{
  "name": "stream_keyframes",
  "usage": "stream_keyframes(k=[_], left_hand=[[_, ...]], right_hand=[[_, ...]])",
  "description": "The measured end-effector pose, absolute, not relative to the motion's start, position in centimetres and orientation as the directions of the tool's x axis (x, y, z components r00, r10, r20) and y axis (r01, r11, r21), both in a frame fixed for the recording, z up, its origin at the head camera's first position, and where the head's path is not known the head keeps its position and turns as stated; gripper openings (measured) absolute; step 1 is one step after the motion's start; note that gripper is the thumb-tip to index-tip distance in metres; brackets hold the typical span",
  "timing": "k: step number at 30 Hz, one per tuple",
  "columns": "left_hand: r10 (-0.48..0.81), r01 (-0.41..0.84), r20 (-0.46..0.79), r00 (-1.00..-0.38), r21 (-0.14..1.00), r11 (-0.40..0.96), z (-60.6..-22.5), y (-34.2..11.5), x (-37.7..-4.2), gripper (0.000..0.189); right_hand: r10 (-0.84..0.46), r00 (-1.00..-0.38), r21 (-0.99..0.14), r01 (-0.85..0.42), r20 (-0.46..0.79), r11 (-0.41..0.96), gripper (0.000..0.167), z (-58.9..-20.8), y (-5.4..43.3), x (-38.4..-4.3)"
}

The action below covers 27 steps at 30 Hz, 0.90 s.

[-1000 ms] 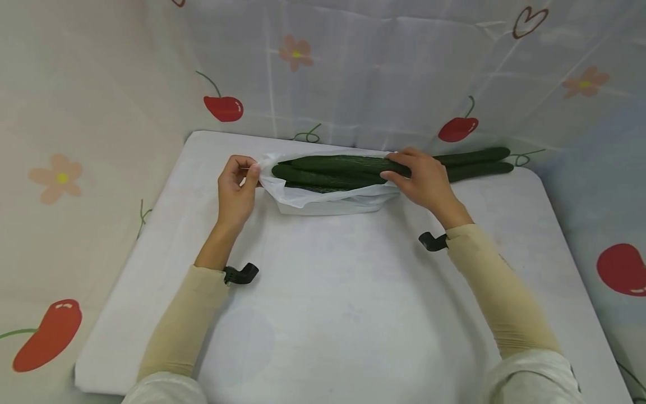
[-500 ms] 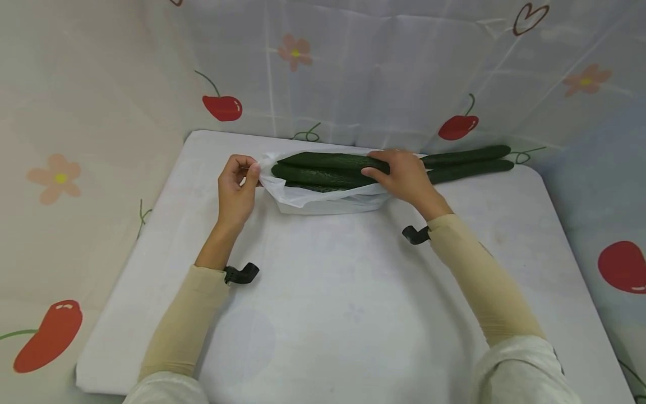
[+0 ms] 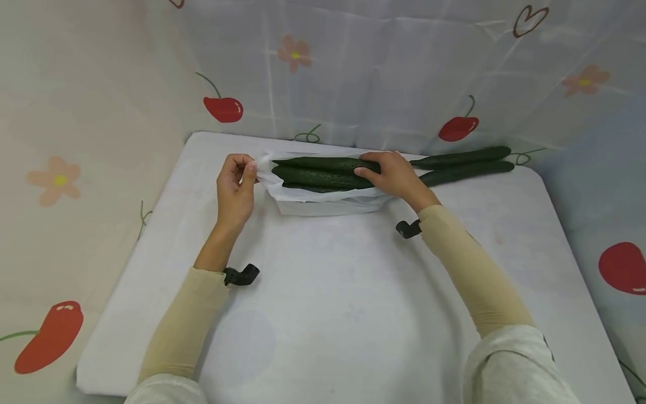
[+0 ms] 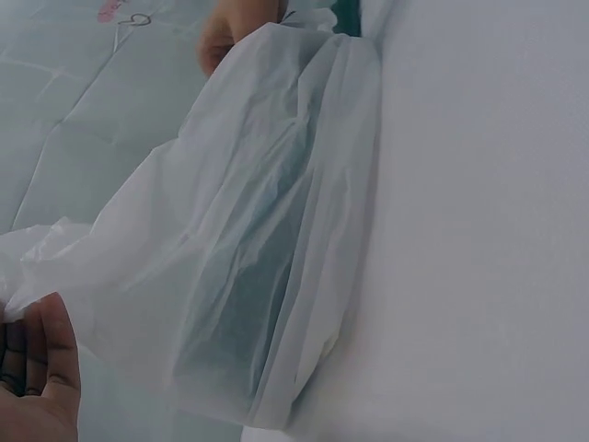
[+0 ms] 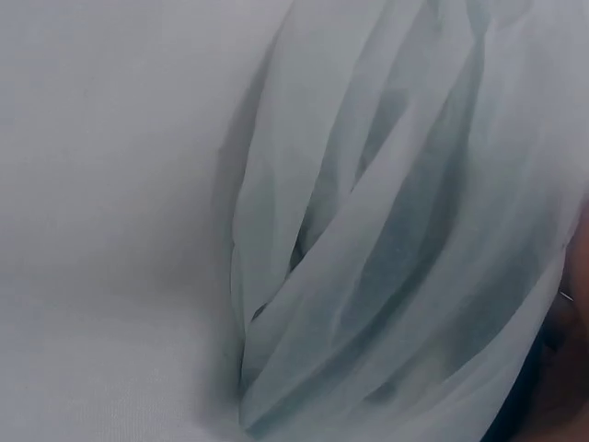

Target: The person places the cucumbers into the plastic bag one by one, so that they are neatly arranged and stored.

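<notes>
Starting on the left side of the white table (image 3: 323, 314), the left hand (image 3: 235, 188) has its thumb and fingers pinched on the edge of a thin white plastic bag (image 3: 328, 201), holding its left end up a bit; in the left wrist view you can see the filmy bag (image 4: 248, 267) bunched up right past the palm. The bag lies toward the back of the table, in the middle, and it's got dark green cucumbers (image 3: 323, 173) lying lengthwise in it, stacked side by side. Over to the right, the right hand (image 3: 391, 175) is curled over the top cucumber, gripping it at the bag's right end. The right wrist view is basically all crinkled bag (image 5: 396, 239), so no extra detail there. Further right, two more cucumbers (image 3: 464, 164) lie on the table by the cherry-print backdrop (image 3: 353, 73), outside the bag.
</notes>
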<state>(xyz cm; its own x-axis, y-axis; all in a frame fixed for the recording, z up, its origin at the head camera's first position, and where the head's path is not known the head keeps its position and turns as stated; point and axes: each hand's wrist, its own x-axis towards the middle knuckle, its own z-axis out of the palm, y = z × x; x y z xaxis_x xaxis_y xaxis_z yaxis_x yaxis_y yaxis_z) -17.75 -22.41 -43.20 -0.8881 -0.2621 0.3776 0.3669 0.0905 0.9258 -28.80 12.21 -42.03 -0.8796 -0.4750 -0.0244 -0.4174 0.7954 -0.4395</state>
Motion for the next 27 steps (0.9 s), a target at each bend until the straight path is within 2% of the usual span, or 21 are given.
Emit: stream_keyframes(k=[14, 21, 27], left_hand=[[-0.228, 0.41, 0.416, -0.881, 0.909, 0.075, -42.9, -22.1, -17.3, 0.011], [-0.229, 0.402, 0.411, -0.883, 0.912, 0.085, -43.0, -22.2, -17.3, 0.008], [-0.234, 0.398, 0.404, -0.884, 0.914, 0.076, -43.0, -22.4, -17.3, 0.003]], right_hand=[[-0.461, -0.884, -0.439, -0.388, -0.07, 0.81, 0.055, -43.0, 12.7, -29.7], [-0.429, -0.896, -0.409, -0.352, -0.112, 0.842, 0.058, -42.6, 15.0, -29.0], [-0.403, -0.912, -0.392, -0.343, -0.078, 0.853, 0.059, -42.8, 17.1, -27.8]])
